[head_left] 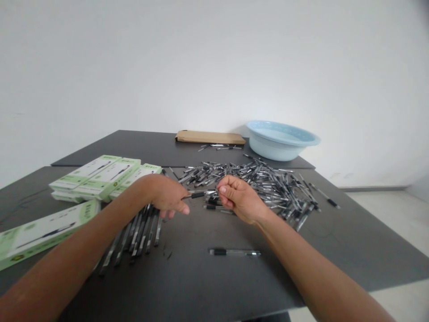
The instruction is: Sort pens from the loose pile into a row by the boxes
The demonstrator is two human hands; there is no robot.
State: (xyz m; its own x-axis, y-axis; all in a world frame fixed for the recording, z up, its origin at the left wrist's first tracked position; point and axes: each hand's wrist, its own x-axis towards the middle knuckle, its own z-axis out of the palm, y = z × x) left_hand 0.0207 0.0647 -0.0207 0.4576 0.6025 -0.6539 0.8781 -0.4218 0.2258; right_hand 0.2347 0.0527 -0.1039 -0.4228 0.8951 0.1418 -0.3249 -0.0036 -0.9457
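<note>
A clear gel pen with a black grip (197,195) spans the gap between my two hands, lying nearly level above the table. My left hand (167,194) is closed at its left end, the back of the hand partly hiding the fingers. With thumb and fingertips pinched, my right hand (237,197) grips its other end. Under my left hand and forearm lies a row of similar pens (142,232), side by side. One lone pen (234,252) rests on the table nearer to me. Behind my right hand spreads a large loose heap of pens (268,185).
Green and white pen boxes (110,174) are stacked at the left, with another box (50,228) nearer, partly behind my left forearm. A light blue basin (281,150) stands at the back right. Beside it lies a flat brown cardboard piece (209,137) on the dark table (187,286).
</note>
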